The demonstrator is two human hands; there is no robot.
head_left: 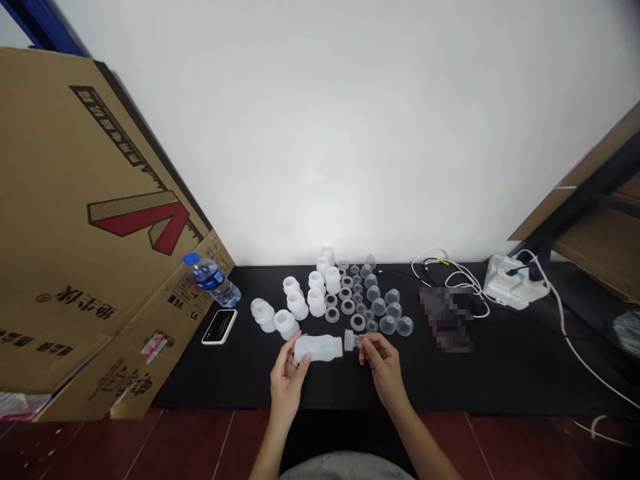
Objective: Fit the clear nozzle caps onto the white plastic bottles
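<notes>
In left hand (286,379), wrapped round: one white bottle (320,348), sideways, near middle of tabletop's (500,373) front edge. In right hand (386,365), fingertips pinched: one teat with collar (350,341), just beside bottle mouth. Behind: about eight open bottles (297,307), one capped bottle (263,317), about nine clear caps (387,325). Toward left edge: one phone (220,327), one water bottle (213,280).

Front passable both sides; rear crowded.
Bare black tabletop (475,383) open right of right hand (384,367) and left of left hand (287,373); held bottle (319,348) occupies gap between. Behind: white bottles (316,303), clear rings (347,312), domed caps (379,307), wall (350,133). Cardboard (125,267) bounds left; cables (442,261), dark item (447,317) obstruct right rear.
</notes>
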